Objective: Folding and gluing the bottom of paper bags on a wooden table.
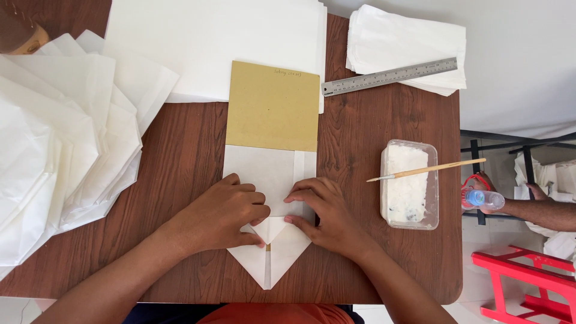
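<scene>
A white paper bag (270,180) lies flat on the brown wooden table (186,144), its near end folded into a point toward me. A tan cardboard sheet (273,105) sticks out of its far end. My left hand (225,216) presses down on the left side of the fold, fingers bent. My right hand (321,210) presses the right side, fingertips on the small folded flap between the hands. Neither hand lifts the paper.
Piles of white paper bags (60,138) spread at the left, large white sheets (210,42) at the back, another stack (408,42) with a metal ruler (390,76) at back right. A plastic tub of white paste (410,183) carries a brush (429,170). Another person's hand (480,195) holds a bottle beside a red stool (528,282).
</scene>
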